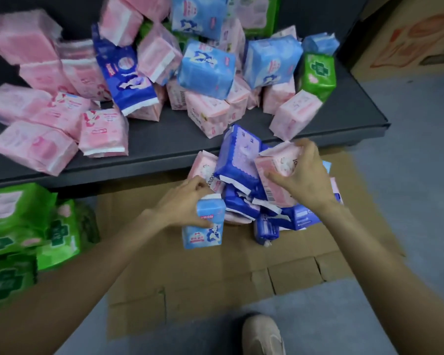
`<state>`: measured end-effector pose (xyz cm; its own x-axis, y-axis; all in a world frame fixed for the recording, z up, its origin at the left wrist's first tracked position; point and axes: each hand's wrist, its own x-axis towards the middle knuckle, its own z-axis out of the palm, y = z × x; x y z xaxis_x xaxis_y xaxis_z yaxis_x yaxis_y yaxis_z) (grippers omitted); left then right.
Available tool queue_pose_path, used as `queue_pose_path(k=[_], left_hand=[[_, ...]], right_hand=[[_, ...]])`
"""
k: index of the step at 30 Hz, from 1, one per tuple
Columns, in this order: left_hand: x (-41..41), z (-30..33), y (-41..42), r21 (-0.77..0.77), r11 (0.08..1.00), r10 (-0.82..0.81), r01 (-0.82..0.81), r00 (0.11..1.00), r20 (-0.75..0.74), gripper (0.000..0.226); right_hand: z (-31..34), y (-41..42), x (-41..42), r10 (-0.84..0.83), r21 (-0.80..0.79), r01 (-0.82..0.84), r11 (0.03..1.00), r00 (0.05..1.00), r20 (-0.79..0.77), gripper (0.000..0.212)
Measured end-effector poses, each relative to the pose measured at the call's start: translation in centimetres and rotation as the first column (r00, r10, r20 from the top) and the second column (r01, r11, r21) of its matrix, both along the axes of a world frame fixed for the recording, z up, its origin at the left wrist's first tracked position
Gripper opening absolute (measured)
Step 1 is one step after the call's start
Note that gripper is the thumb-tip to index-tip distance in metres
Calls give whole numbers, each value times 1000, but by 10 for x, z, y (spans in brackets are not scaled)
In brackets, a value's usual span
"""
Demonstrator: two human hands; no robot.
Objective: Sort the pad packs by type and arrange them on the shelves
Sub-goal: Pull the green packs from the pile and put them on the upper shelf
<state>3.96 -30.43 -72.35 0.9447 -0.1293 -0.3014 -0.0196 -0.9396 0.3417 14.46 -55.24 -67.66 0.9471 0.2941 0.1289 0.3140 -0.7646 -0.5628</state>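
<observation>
My left hand (190,201) grips a light blue pad pack (205,226) just above the flattened cardboard (215,278) on the floor. My right hand (303,175) holds a pink pad pack (272,172) on top of a heap of dark blue packs (239,160) and pink ones lying on that cardboard. Behind the heap, a dark shelf (164,139) carries a jumble of pink packs (36,147), light blue packs (205,67), a dark blue pack (126,73) and a green pack (318,75).
Several green packs (18,226) are stacked under the shelf at the left. A printed cardboard box (415,39) stands at the upper right. My shoe (263,334) is on the grey floor at the bottom.
</observation>
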Motion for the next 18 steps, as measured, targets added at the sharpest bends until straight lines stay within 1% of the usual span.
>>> queue_pose_path(k=[3,6,9,12,15,18], left_hand=[[-8,-16,-10,40,998,-42,41,999,5,80],[-18,-26,-15,64,998,-17,18,1000,-7,88],[-23,-33,-19,81,997,-4,4,1000,0,80],[-30,-37,-24,103,994,-19,21,1000,-21,70],[-27,-40,-25,121,993,4,-2,1000,-18,64],[-19,-39,-30,184,983,7,-6,1000,-1,63]], right_hand=[[-7,-18,6,-66,-20,67,998,997,36,78],[-20,-24,14,-40,-63,40,997,999,3,74],[-34,-29,13,-22,-96,14,995,997,-75,82],[-41,-37,2,-4,-127,-7,992,997,-81,85],[-45,-45,-5,34,-144,-45,989,996,-82,79],[-44,-51,-6,43,-146,-54,988,996,-75,73]])
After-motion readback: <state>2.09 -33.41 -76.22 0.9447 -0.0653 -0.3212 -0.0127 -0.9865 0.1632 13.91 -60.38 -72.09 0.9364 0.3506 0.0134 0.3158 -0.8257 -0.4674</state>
